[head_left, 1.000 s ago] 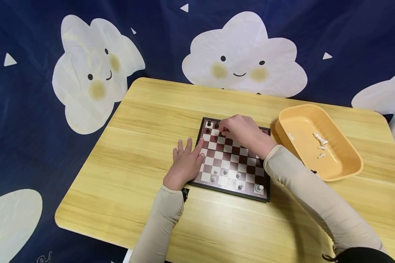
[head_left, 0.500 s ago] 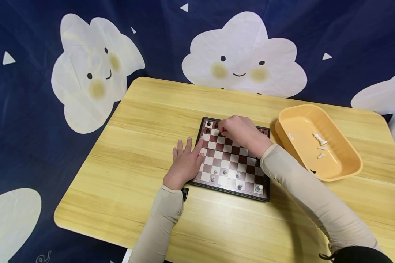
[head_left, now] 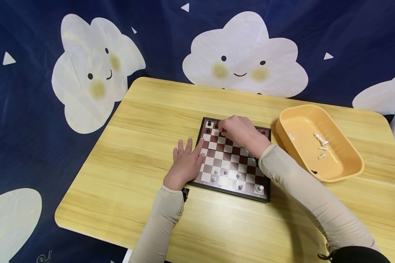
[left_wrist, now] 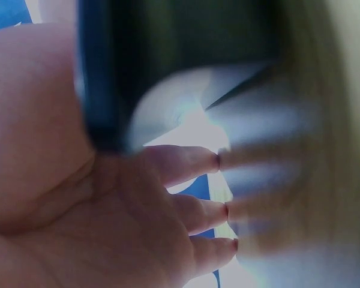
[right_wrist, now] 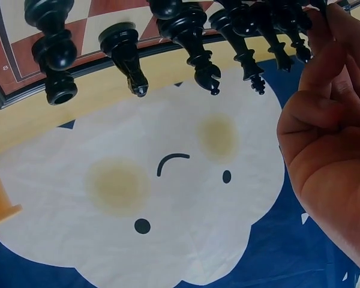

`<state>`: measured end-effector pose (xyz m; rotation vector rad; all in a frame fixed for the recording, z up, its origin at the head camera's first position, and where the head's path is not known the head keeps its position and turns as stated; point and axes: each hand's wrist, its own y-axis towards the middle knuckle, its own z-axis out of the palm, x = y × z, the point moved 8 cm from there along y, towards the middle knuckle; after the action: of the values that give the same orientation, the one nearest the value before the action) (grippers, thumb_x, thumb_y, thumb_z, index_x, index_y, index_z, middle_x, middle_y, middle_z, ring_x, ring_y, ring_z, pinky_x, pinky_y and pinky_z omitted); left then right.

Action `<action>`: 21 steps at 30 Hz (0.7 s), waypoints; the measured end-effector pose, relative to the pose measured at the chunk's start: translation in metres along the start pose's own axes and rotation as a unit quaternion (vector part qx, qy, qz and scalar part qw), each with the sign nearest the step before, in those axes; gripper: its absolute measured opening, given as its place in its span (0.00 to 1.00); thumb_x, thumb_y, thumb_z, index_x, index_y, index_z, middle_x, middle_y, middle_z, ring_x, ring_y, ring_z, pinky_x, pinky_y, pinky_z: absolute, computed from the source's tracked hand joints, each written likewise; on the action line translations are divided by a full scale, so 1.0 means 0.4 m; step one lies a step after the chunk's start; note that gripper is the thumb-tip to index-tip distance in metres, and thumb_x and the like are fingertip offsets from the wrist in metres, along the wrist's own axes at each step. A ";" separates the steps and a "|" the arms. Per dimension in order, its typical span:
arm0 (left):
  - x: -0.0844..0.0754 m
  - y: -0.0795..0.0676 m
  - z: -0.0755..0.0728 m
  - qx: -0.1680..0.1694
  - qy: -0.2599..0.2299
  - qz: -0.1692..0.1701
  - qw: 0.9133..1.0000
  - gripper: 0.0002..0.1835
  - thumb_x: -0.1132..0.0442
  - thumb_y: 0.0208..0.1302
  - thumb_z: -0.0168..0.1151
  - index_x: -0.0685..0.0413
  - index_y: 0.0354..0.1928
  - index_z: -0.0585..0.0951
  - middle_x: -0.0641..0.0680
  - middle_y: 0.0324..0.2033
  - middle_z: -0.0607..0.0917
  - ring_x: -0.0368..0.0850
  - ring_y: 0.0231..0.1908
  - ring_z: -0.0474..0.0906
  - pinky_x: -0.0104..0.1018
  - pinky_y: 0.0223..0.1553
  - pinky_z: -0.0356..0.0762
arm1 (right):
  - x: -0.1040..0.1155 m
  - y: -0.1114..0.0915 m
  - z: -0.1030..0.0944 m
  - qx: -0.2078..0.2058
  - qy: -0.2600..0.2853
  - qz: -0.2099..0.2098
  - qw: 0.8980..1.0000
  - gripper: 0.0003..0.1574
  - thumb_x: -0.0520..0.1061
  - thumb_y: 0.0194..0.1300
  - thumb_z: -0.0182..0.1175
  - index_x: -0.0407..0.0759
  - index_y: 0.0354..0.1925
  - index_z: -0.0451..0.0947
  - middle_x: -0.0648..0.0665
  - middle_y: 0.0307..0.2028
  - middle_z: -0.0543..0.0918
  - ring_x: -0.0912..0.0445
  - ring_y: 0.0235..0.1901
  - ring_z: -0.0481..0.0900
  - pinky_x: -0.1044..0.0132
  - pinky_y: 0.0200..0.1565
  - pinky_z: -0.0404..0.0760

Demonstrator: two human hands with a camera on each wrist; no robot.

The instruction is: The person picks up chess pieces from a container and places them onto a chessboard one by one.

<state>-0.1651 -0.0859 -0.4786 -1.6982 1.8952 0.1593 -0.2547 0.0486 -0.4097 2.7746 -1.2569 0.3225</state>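
A chessboard (head_left: 226,157) with a dark rim lies on the table. Over its far rows my right hand (head_left: 240,132) bends down, and its thumb and fingers pinch a small black chess piece (right_wrist: 319,5) that they mostly cover. Black pieces line the far edge, among them a knight (right_wrist: 127,57) and a bishop (right_wrist: 192,48) in the right wrist view. My left hand (head_left: 185,166) lies with spread fingers along the board's left edge, its fingertips on the rim and squares. Several white pieces, including a pawn (head_left: 226,172), stand on the near rows.
To the right of the board stands a yellow plastic tray (head_left: 352,155) holding loose white pieces (head_left: 322,140) and one black piece (head_left: 314,172). The wooden table (head_left: 125,157) meets a dark blue cloud-patterned curtain (head_left: 164,40) behind it.
My right forearm has shifted slightly left, uncovering more of the black piece in the tray. The right hand stays at the same squares, and my left hand keeps its place.
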 end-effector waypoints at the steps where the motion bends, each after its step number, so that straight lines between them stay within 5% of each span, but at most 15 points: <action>1: 0.000 0.000 0.000 0.001 0.001 -0.001 1.000 0.31 0.51 0.84 0.41 0.42 0.83 0.54 0.68 0.80 0.49 0.73 0.78 0.32 0.69 0.74 0.34 | -0.001 0.000 0.000 0.000 -0.002 0.002 1.000 0.09 0.34 0.69 0.65 0.43 0.31 0.83 0.47 0.31 0.87 0.53 0.27 0.80 0.52 0.31 0.81; 9: -0.001 -0.001 -0.001 0.002 0.001 -0.002 1.000 0.31 0.51 0.84 0.41 0.42 0.83 0.54 0.68 0.80 0.49 0.73 0.78 0.32 0.69 0.74 0.34 | 0.001 -0.006 -0.005 0.013 -0.003 0.023 1.000 0.02 0.35 0.68 0.67 0.40 0.38 0.86 0.43 0.36 0.89 0.48 0.31 0.86 0.49 0.34 0.84; 12: 0.000 -0.001 0.000 0.004 0.000 -0.003 1.000 0.31 0.51 0.84 0.41 0.42 0.83 0.54 0.68 0.80 0.48 0.73 0.78 0.31 0.69 0.74 0.33 | 0.009 -0.024 -0.027 0.018 0.015 0.035 0.999 0.08 0.35 0.68 0.68 0.39 0.46 0.86 0.42 0.40 0.90 0.47 0.35 0.87 0.50 0.37 0.85; 17: -0.001 -0.001 -0.002 0.003 0.000 -0.001 1.000 0.31 0.51 0.84 0.41 0.42 0.83 0.54 0.68 0.80 0.48 0.73 0.78 0.31 0.69 0.74 0.33 | 0.017 -0.100 -0.105 0.000 0.097 0.051 0.994 0.11 0.41 0.70 0.68 0.40 0.50 0.86 0.42 0.44 0.90 0.48 0.42 0.88 0.50 0.47 0.84; 21: -0.002 -0.002 -0.005 -0.001 0.000 -0.001 1.000 0.30 0.51 0.84 0.41 0.43 0.83 0.54 0.69 0.80 0.49 0.73 0.78 0.31 0.69 0.74 0.33 | 0.002 -0.186 -0.167 -0.035 0.147 0.054 0.987 0.08 0.47 0.72 0.66 0.44 0.43 0.87 0.49 0.38 0.90 0.56 0.34 0.86 0.54 0.42 0.83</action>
<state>-0.1651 -0.0862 -0.4765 -1.7019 1.8927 0.1613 -0.2088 0.1078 -0.3432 2.4901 -1.3152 0.6557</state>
